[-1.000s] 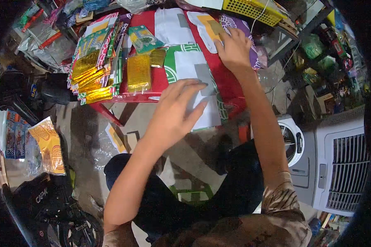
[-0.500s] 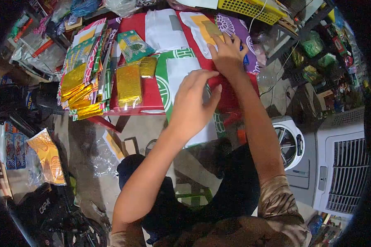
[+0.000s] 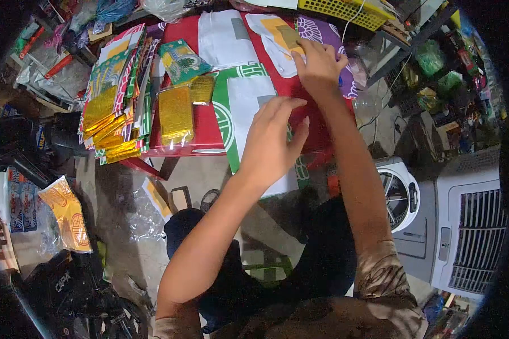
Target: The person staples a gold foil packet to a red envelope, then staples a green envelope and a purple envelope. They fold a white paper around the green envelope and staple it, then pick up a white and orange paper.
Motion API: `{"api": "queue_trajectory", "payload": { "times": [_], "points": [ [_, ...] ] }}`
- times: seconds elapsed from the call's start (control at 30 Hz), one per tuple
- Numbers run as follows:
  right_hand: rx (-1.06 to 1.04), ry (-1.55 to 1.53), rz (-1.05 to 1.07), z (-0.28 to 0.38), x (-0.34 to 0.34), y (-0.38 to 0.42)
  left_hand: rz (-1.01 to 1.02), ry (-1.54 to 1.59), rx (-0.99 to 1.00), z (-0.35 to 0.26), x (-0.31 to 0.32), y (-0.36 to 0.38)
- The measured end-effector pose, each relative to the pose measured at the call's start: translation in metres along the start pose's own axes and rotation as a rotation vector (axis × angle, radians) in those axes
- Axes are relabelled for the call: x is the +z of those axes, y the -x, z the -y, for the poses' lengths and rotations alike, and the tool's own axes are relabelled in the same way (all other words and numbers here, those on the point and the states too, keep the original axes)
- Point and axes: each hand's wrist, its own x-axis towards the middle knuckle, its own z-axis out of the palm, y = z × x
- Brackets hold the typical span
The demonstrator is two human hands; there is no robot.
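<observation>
My left hand is over the green and white sheet, fingers apart and slightly curved, with nothing seen in it. My right hand is at the table's right side, fingers spread, over the edge of the purple patterned packet and beside the white packet with a yellow panel. Whether its fingertips touch them is unclear. Another white packet lies at the back. Left of the green sheet are a gold packet, a smaller gold piece and a green packet.
A thick stack of colourful packets fills the left side of the red table. Behind the table is a yellow basket. A white fan and a grey-white appliance stand at the right. An orange packet is at the lower left.
My right hand has shifted slightly right, and its fingers now sit away from the yellow panel. My left hand has moved slightly to the right over the green sheet.
</observation>
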Motion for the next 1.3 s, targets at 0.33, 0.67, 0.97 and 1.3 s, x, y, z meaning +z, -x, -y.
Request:
{"api": "queue_trajectory", "payload": {
  "times": [0.33, 0.67, 0.97, 1.3],
  "points": [
    [-0.203, -0.233, 0.074, -0.038, -0.014, -0.01, 0.023, -0.037, -0.02, 0.005, 0.003, -0.003],
    [-0.276, -0.321, 0.104, -0.051, -0.028, -0.011, 0.047, -0.063, -0.027, 0.005, 0.003, -0.003],
    [-0.286, -0.186, -0.013, -0.05, -0.036, -0.009, 0.06, -0.039, -0.047, 0.004, 0.002, -0.001],
    [-0.309, -0.171, -0.103, -0.046, -0.034, -0.009, 0.096, -0.081, -0.057, 0.001, 0.004, -0.002]
  ]
}}
